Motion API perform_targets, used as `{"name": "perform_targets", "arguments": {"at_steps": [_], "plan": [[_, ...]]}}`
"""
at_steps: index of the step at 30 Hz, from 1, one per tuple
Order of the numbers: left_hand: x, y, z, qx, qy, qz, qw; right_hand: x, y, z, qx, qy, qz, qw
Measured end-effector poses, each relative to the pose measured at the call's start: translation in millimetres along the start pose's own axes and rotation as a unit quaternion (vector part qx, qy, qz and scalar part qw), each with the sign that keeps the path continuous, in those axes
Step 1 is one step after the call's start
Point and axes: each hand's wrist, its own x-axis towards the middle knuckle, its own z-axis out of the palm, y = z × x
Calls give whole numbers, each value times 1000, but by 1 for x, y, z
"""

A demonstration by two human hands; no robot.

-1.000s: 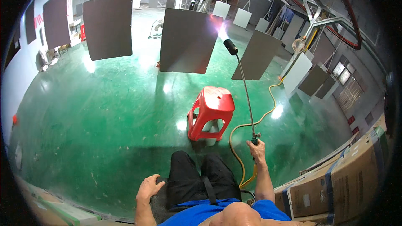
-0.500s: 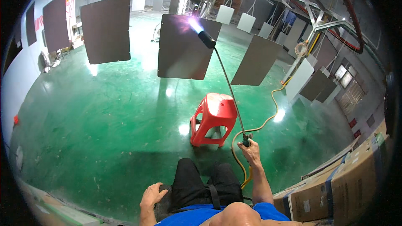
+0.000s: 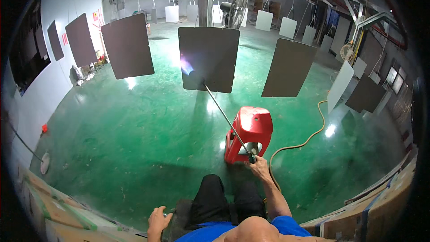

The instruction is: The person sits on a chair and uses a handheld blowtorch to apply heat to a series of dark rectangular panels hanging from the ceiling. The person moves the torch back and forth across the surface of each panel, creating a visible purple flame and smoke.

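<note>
My right hand (image 3: 260, 168) grips the handle of a gas torch (image 3: 225, 117), whose long thin metal tube reaches forward and up to the left. At its far end a blue-violet flame (image 3: 186, 66) plays over the lower left of a hanging dark grey panel (image 3: 210, 49) with rounded corners. The torch's dark nozzle blends into the panel. My left hand (image 3: 158, 220) is low beside the dark seat (image 3: 181, 210), its fingers curled; a small shiny thing shows by the thumb, too small to name. A red plastic stool (image 3: 254, 123) stands behind the torch tube.
More dark panels hang in a row, one at left (image 3: 127, 47) and one at right (image 3: 289, 69). A yellow hose (image 3: 309, 141) runs across the green floor (image 3: 134, 130). Behind the panels stands a large fan (image 3: 237, 9). Cardboard boxes (image 3: 380, 213) lie along the near right edge.
The torch has swung left and down, carrying its flame from the panel's upper part to its lower left. My left hand has shifted slightly left and down. The view has turned left.
</note>
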Motion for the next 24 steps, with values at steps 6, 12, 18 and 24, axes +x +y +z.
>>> {"name": "perform_targets", "arguments": {"at_steps": [6, 12, 18, 24], "plan": [[-39, 24, -13, 75, 8, -43, 996, -6, 43, 1, -8, -8, -4, 1000], [-36, 16, -4, 81, 19, -42, 996, -10, 69, -3, -25, -18, 40, 999], [-34, 24, -4, 103, 26, -52, 993, -23, 95, -16, -29, 7, 59, 998], [-37, 17, 6, 96, 44, -42, 993, -69, 128, -32, -54, 54, 73, 994]]}}
